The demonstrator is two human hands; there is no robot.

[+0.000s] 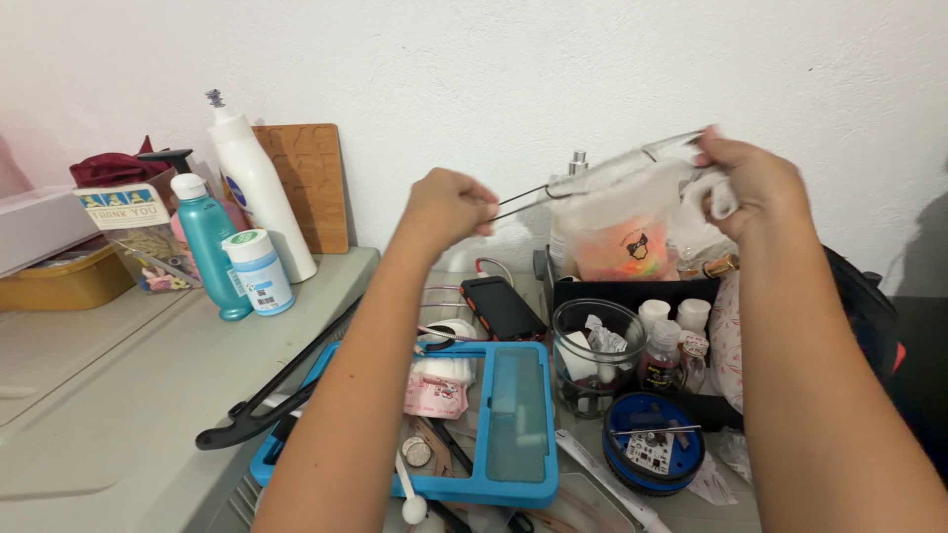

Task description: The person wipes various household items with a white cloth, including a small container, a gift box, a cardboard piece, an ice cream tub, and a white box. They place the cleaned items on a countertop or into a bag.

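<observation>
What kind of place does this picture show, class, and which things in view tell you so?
Probably a home craft or hobby corner against a white wall. A blue lidded organiser box of small supplies, a glass jar of oddments and lotion and glue-type bottles crowd the grey table, while both hands pull a cord taut.

Bright, even light; soft shadows.

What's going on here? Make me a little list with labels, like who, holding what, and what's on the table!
Who: a person, seen from above, both arms raised
Left hand: closed on one end of a thin dark cord
Right hand: gripping a clear plastic bag with orange contents
Below the hands: blue tray, glass jar, round blue tin, black phone
Left side: white bottle, teal bottle, wooden board
Surface: grey table
</observation>
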